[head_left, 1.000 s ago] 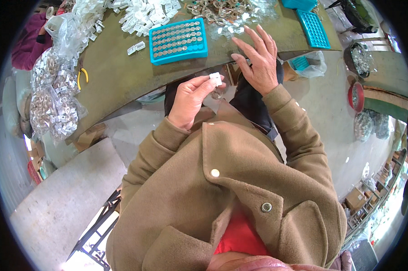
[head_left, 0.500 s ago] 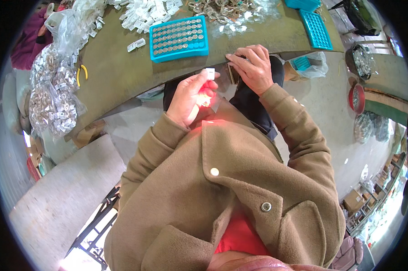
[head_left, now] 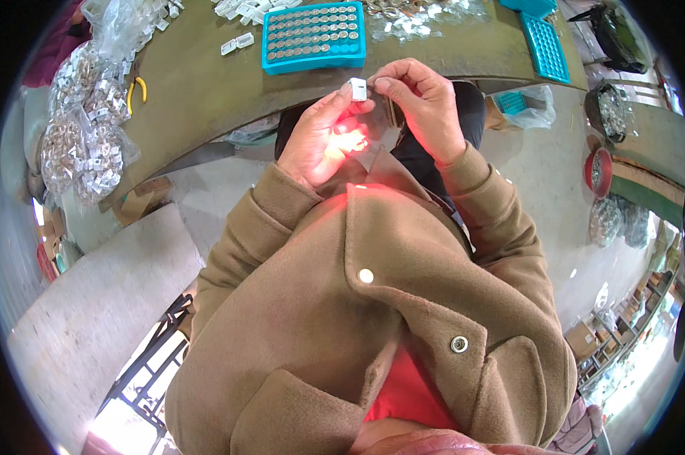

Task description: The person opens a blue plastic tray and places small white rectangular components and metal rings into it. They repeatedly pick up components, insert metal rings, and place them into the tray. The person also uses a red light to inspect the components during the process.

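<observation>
Brought the right hand (head_left: 427,105) nearer the left hand (head_left: 317,135) since the earlier frame. Pinching one white piece (head_left: 358,89) in the left grip, close to the tabletop (head_left: 229,102) edge. Bending the right wrist and fingers inward just beside it; too small to tell if gripping anything. Facing one blue tray (head_left: 314,68) with five rows of metal discs (head_left: 312,36), plus two white cases (head_left: 237,44) lying to its left.

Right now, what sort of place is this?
Probably a small-parts assembly workshop: a blue tray holding rows of round metallic pieces, clear bags full of small parts left of the worktable, and a yellow-handled tool, seemingly pliers.
</observation>
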The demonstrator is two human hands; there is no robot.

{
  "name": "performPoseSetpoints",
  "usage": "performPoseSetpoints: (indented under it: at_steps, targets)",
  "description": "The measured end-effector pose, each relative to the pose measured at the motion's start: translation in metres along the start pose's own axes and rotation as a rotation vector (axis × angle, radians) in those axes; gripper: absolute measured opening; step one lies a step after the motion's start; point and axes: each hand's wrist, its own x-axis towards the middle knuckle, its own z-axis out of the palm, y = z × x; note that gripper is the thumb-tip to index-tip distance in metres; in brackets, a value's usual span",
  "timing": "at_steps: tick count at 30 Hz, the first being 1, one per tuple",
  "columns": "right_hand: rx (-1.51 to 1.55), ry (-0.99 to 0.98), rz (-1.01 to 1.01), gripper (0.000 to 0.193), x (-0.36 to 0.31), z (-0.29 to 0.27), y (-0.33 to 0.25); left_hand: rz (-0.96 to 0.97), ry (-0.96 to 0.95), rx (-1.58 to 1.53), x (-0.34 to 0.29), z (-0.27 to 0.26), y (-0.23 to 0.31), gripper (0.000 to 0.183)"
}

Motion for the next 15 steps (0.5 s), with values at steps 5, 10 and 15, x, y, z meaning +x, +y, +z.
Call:
performPoseSetpoints:
  at_steps: [5,10,15]
  targets:
    - [-0.217,-0.02,-0.122,0.006,0.002,0.018,-0.001,-0.002,-0.034,-0.015,-0.004,0.001,0.005,0.028]
    - [-0.434,-0.109,-0.119,0.007,0.004,0.019,-0.012,0.072,0.017,0.046,-0.006,-0.002,0.004,0.023]
    - [-0.536,-0.145,-0.158,0.008,0.008,0.024,-0.026,0.068,0.044,0.116,-0.008,-0.003,0.008,0.021]
